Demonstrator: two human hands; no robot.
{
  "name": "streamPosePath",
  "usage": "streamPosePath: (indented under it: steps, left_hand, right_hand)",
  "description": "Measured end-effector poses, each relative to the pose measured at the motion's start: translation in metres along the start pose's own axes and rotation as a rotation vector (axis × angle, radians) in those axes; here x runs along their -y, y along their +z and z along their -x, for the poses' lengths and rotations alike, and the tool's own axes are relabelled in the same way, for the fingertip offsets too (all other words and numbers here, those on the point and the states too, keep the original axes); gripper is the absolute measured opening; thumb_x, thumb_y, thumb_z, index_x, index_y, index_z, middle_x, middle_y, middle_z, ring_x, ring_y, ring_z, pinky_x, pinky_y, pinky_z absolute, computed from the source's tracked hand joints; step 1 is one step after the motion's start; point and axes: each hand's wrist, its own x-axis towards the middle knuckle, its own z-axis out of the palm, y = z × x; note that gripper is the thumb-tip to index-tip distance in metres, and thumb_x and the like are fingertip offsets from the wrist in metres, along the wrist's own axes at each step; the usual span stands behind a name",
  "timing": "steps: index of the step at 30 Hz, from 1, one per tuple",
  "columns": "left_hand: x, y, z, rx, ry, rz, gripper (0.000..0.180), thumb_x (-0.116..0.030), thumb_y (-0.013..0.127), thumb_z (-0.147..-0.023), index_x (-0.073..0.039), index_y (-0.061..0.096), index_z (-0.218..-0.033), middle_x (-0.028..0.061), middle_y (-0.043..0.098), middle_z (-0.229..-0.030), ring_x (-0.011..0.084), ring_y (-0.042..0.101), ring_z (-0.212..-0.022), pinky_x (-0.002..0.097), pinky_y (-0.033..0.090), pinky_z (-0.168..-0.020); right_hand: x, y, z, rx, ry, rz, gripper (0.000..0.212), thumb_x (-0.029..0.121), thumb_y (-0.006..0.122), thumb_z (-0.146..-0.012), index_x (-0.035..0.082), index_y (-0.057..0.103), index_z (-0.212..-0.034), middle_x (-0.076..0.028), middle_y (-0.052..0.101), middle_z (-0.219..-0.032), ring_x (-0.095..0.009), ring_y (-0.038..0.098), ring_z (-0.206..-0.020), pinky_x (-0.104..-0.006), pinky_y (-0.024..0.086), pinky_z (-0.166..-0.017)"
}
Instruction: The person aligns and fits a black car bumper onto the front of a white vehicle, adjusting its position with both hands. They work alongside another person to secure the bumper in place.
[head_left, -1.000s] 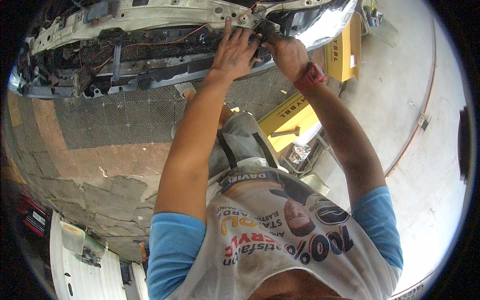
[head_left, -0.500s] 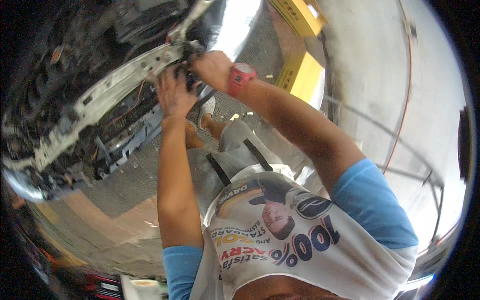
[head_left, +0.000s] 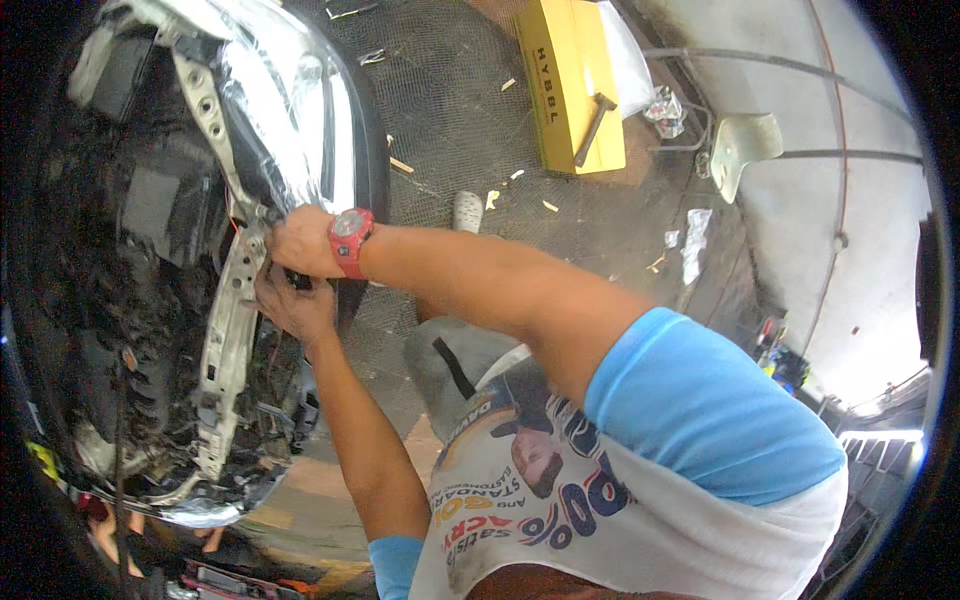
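At the front of a car with its engine bay exposed, both my hands work close together beside a pale metal crossbar [head_left: 228,345]. My right hand [head_left: 305,242], with a red watch at its wrist, is closed at the bar's bend near the headlight [head_left: 300,85]; what its fingers grip is hidden. Just below it, my left hand [head_left: 293,308] curls round a small black part [head_left: 297,281], its fingertips against the bar. The kind of part cannot be made out. A thin red wire [head_left: 233,212] runs by the bar near my right hand.
A yellow box [head_left: 570,90] with a hammer [head_left: 596,130] on top stands on the dark mat ahead. To the right are a pale plastic chair [head_left: 745,150] and crumpled foil-like wrapping [head_left: 666,112]. Scraps litter the floor. Part of another person [head_left: 110,530] shows at lower left.
My view has turned, so the car now stands more upright at the left and more floor shows. Both hands remain together at the crossbar; my left fingers look more curled than before.
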Motion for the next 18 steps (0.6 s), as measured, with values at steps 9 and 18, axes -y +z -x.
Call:
streamPosePath:
  steps: [9,18]
  left_hand:
    - [0.017,0.015,0.008,0.120,0.075,-0.254,0.070,-0.047,0.074,-0.078,-0.005,0.058,-0.131,0.0187,0.062,-0.128,0.0449,0.053,-0.120,0.0693,0.022,-0.115]
    - [-0.029,-0.005,-0.015,0.229,0.011,-0.320,0.074,-0.058,0.066,-0.090,0.003,0.055,-0.130,0.0243,0.055,-0.131,0.0469,0.047,-0.130,0.0673,0.016,-0.120]
  right_hand:
    - [0.017,0.050,-0.014,-0.217,0.335,-0.082,0.016,0.019,0.063,-0.081,0.006,0.066,-0.091,-0.009,0.065,-0.078,-0.027,0.070,-0.078,-0.0442,0.058,-0.068]
    - [-0.097,0.002,0.336,0.102,0.669,-0.238,0.035,0.020,0.061,-0.089,0.007,0.066,-0.121,-0.019,0.068,-0.124,-0.036,0.066,-0.111,-0.0456,0.055,-0.090]
